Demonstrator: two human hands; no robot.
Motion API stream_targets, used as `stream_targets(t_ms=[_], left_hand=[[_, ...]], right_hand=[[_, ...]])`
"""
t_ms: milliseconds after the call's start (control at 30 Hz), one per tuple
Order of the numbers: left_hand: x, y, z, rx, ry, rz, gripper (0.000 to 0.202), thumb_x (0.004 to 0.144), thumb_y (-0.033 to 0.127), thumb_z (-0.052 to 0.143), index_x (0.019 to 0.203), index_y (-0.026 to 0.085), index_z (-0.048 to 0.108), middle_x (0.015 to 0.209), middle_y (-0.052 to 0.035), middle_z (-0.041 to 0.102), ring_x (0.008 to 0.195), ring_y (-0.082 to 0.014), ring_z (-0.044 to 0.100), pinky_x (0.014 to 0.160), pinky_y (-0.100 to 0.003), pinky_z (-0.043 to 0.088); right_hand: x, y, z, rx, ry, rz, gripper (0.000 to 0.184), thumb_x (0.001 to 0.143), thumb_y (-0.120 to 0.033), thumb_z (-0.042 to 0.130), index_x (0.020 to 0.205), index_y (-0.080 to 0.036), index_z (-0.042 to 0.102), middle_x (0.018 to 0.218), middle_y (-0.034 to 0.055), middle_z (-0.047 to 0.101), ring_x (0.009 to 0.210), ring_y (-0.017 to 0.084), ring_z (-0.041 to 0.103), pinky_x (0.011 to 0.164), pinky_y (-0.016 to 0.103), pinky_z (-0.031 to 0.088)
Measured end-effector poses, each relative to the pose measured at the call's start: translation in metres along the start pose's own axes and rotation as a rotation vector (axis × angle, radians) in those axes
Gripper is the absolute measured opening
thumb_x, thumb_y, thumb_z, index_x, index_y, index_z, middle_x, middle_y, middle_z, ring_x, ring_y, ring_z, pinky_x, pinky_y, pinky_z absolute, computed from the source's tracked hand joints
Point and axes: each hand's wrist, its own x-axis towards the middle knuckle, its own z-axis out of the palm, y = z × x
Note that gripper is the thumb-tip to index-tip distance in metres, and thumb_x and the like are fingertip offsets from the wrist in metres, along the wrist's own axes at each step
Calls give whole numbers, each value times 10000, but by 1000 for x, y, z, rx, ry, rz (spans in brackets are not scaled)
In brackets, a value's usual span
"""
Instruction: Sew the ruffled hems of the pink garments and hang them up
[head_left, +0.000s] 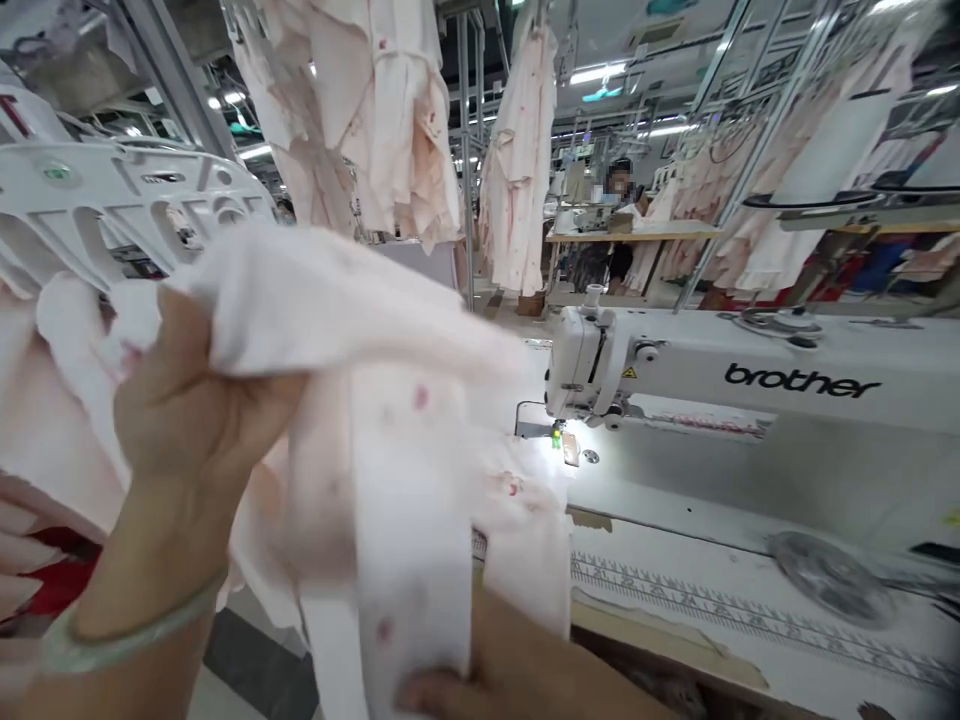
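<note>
My left hand (187, 420) is raised at the left, its fingers closed on a bunch of pale pink fabric with small red spots (360, 400). A pale green bangle circles that wrist. The cloth drapes down across the middle of the view and over the table's left end. At the bottom centre, my right hand (465, 680) shows only as a forearm and a fingertip or two under a hanging strip of the same fabric; its grip is hidden. A white Brother sewing machine (750, 385) stands to the right, with its needle area (559, 435) lit.
The white sewing table (712, 560) carries a printed ruler strip (712, 605) along its front edge. Pink garments (517, 150) hang from overhead rails. A white plastic frame (112, 200) sits at upper left. Another person sits at a far workstation (619, 200).
</note>
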Motion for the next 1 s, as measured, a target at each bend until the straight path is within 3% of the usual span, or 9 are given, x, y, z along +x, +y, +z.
stream_targets(t_ms=[67, 167, 267, 367, 433, 600, 800, 933, 1000], left_hand=[[36, -23, 12, 104, -93, 17, 502, 922, 625, 445, 1167, 199, 549, 1358, -30, 543, 1385, -228, 365, 1162, -419, 336], [52, -58, 26, 534, -318, -226, 654, 855, 730, 452, 1176, 166, 537, 1363, -66, 533, 1362, -259, 377, 1161, -468, 290], [20, -78, 47, 581, -599, -365, 655, 769, 664, 644, 1188, 161, 603, 1369, -100, 551, 1341, -324, 411, 1141, -525, 273], [-23, -82, 71, 478, -1081, -476, 565, 808, 546, 669, 1274, 243, 570, 1368, -55, 568, 1238, -267, 532, 1046, -401, 419], [-36, -80, 81, 408, -1195, -535, 365, 901, 501, 552, 1113, 220, 649, 1156, -29, 687, 1018, -211, 646, 883, -304, 506], [-17, -73, 84, 628, -753, -284, 323, 883, 454, 552, 787, 163, 656, 760, 15, 658, 700, -145, 591, 584, -207, 437], [24, -63, 83, 915, -315, 260, 269, 853, 360, 577, 753, 127, 665, 603, 51, 463, 583, -78, 431, 551, -183, 305], [56, -75, 79, 1122, -98, 364, 353, 903, 423, 512, 958, 110, 667, 790, 16, 566, 739, -111, 536, 713, -215, 411], [66, -92, 75, 1343, -77, 233, 510, 937, 532, 400, 1105, 102, 616, 929, -42, 619, 877, -182, 591, 798, -287, 444]], right_hand=[[-1, -4, -9, 222, 141, 1, 410, 843, -439, 655, 1158, -178, 623, 1015, 48, 678, 874, 207, 633, 702, 260, 496], [-2, -15, -40, 450, 418, -34, 468, 819, -537, 678, 1093, -160, 640, 821, 26, 672, 652, 136, 601, 569, 219, 460], [2, -28, -75, 506, 593, -100, 417, 740, -493, 775, 971, -166, 660, 748, -2, 665, 590, 113, 584, 558, 209, 463], [6, -39, -99, 559, 598, -136, 425, 684, -467, 824, 929, -160, 660, 742, 4, 672, 592, 124, 597, 570, 226, 489], [9, -41, -106, 626, 635, -212, 454, 680, -463, 829, 984, -175, 655, 813, 16, 687, 664, 142, 626, 621, 242, 515], [19, -18, -79, 760, 641, -347, 591, 808, -633, 651, 1248, -248, 557, 1045, 53, 680, 907, 209, 654, 788, 336, 540], [24, 20, -4, 655, 365, -38, 655, 584, -487, 883, 1116, -173, 665, 1053, 74, 693, 978, 257, 649, 892, 385, 498], [4, -3, -9, 802, 395, -21, 586, 609, -412, 882, 1093, -163, 666, 977, 61, 707, 872, 210, 673, 846, 352, 521], [-11, -19, -28, 900, 489, -54, 607, 627, -418, 870, 1126, -164, 638, 966, 66, 708, 823, 199, 678, 802, 335, 537]])
